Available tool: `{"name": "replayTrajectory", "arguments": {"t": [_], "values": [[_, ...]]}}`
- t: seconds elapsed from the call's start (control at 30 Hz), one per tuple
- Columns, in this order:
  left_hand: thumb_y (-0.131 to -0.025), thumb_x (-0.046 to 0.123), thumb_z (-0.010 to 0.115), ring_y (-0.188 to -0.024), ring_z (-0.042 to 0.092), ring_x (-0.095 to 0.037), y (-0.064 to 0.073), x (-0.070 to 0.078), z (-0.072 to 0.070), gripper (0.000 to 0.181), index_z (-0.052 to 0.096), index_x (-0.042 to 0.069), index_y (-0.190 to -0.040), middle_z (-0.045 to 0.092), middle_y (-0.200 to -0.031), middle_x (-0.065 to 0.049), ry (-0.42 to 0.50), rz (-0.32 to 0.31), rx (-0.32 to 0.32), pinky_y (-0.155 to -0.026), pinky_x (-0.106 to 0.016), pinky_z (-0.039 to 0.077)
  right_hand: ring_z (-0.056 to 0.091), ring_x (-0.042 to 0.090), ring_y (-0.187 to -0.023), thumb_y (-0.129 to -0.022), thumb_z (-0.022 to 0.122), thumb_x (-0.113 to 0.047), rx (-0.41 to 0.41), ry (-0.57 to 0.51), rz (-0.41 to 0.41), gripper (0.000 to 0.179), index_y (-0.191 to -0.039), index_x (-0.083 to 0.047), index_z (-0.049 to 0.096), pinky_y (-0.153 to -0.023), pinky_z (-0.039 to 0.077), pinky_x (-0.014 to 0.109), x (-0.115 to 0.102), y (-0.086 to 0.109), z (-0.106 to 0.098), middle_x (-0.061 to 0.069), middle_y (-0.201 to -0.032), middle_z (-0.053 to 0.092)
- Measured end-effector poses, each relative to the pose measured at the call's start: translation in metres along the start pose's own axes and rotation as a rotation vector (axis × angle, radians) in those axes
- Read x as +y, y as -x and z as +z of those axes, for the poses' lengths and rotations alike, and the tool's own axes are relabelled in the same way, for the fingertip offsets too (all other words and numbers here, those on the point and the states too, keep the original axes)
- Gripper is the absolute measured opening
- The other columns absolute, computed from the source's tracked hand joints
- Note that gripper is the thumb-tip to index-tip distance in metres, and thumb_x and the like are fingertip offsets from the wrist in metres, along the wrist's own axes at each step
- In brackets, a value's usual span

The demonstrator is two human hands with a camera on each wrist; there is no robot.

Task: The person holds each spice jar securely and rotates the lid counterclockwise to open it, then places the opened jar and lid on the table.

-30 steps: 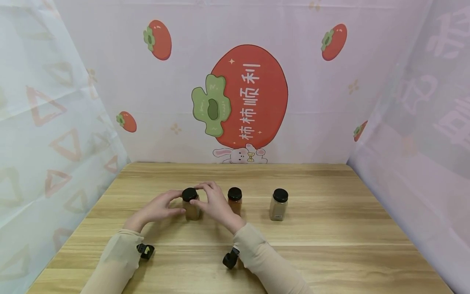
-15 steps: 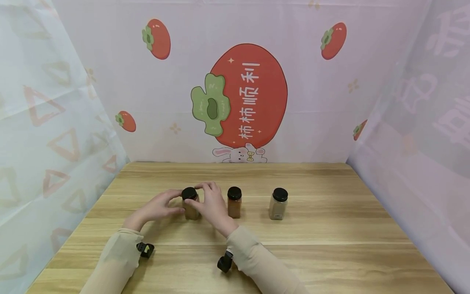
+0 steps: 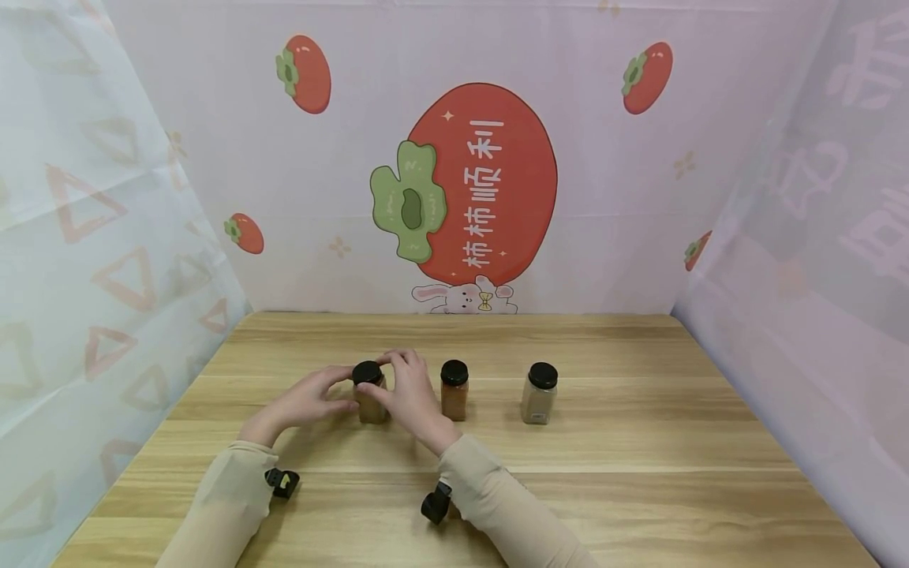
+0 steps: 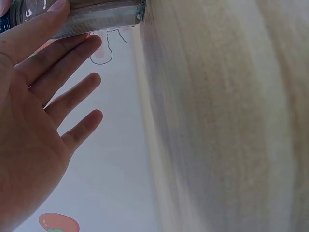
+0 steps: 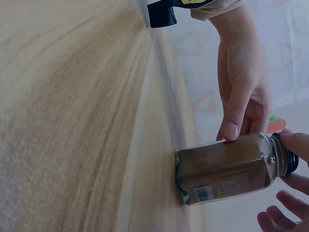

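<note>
A clear spice jar (image 3: 372,408) of brown powder stands upright on the wooden table, capped by a black lid (image 3: 367,371). My left hand (image 3: 315,398) grips the jar's body from the left, thumb in front and fingertips behind. From the right, my right hand (image 3: 414,401) pinches the lid between thumb and fingers. In the right wrist view, the same spice jar (image 5: 224,170) appears sideways, with a barcode label near its base. The left wrist view shows the left thumb along the glass, the lower fingers spread off it.
To the right stand two similar jars with black lids: one of orange-brown powder (image 3: 454,397), and farther along, one of pale beige powder (image 3: 537,404). Printed cloth walls (image 3: 604,260) enclose the table (image 3: 611,489) at the back and sides.
My right wrist has swung left and its thumb has slid left across the front of the lid, uncovering the orange-brown jar. My left hand and the jar stay in place.
</note>
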State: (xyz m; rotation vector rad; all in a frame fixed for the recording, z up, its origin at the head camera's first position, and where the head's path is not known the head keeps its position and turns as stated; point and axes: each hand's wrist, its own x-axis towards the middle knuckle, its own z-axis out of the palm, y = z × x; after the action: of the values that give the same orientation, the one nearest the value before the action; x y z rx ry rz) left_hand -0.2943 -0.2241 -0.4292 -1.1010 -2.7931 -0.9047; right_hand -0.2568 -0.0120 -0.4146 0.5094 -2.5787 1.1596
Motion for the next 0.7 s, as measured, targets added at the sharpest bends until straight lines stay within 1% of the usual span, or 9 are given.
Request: {"name": "replayTrajectory", "arguments": {"t": [0.1,0.17,0.4,0.53,0.7], "values": [[-0.085,0.024,0.071,-0.124,0.051,-0.032,0.0,0.0,0.0,0.05,0.055,0.011,-0.131,0.058,-0.132,-0.008,0.002,0.0,-0.005,-0.104,-0.055,0.039,0.046,0.027,-0.122,-0.085,0.068,-0.041,-0.032,-0.019,-0.014,0.045,-0.119,-0.011,0.061,-0.1,0.044,0.039,0.001,-0.002,-0.002,0.009,-0.127,0.051],[-0.085,0.025,0.071,-0.124,0.051,-0.032,0.0,0.0,0.0,0.05,0.055,0.011,-0.131,0.058,-0.132,-0.008,0.002,0.001,-0.007,-0.104,-0.055,0.039,0.045,0.026,-0.122,-0.086,0.067,-0.04,-0.056,-0.012,-0.02,0.046,-0.121,-0.011,0.06,-0.101,0.043,0.038,0.002,-0.003,-0.004,0.008,-0.128,0.051],[-0.086,0.028,0.07,-0.125,0.051,-0.032,0.0,-0.001,0.0,0.05,0.055,0.013,-0.131,0.057,-0.132,-0.007,0.006,-0.005,-0.008,-0.104,-0.056,0.038,0.044,0.028,-0.124,-0.09,0.062,-0.037,-0.139,0.025,-0.087,0.045,-0.125,-0.009,0.057,-0.103,0.042,0.04,0.006,-0.008,-0.009,0.01,-0.13,0.05],[-0.086,0.029,0.07,-0.125,0.05,-0.032,0.0,-0.001,0.0,0.051,0.054,0.014,-0.132,0.057,-0.133,-0.006,0.002,-0.005,-0.007,-0.104,-0.056,0.039,0.042,0.027,-0.127,-0.092,0.059,-0.039,-0.201,0.061,-0.106,0.045,-0.129,-0.012,0.055,-0.104,0.041,0.039,0.009,-0.011,-0.012,0.009,-0.133,0.047],[-0.086,0.03,0.069,-0.126,0.05,-0.032,0.001,0.001,-0.001,0.053,0.053,0.014,-0.134,0.056,-0.134,-0.006,-0.008,-0.005,-0.007,-0.104,-0.055,0.039,0.04,0.027,-0.129,-0.093,0.056,-0.039,-0.258,0.064,-0.108,0.045,-0.131,-0.014,0.053,-0.105,0.04,0.041,0.012,-0.015,-0.014,0.009,-0.138,0.044]]}}
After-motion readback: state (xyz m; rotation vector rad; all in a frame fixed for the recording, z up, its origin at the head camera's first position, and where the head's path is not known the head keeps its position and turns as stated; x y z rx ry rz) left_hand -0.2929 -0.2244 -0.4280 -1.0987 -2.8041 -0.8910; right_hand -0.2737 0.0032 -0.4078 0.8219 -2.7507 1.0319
